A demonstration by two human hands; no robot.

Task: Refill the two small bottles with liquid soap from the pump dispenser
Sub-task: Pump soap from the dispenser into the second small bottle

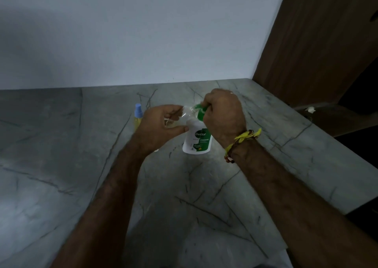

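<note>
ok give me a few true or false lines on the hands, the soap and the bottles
1. The right hand presses the green pump head of the white soap dispenser. True.
2. The left hand holds a small clear plastic bottle at the nozzle. True.
3. The yellow spray bottle with a blue cap lies on its side. False: it stands upright.
4. The dispenser stands on a wooden tray. False: it stands on the grey marble counter.

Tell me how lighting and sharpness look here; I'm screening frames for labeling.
Head view: dim overall, with one bright patch on the counter around the pump dispenser; corners fall dark. The small clear bottle in the left hand looks smeared and hard to outline; the right hand is fairly sharp. Wide-angle bending shows at the counter edges.
</note>
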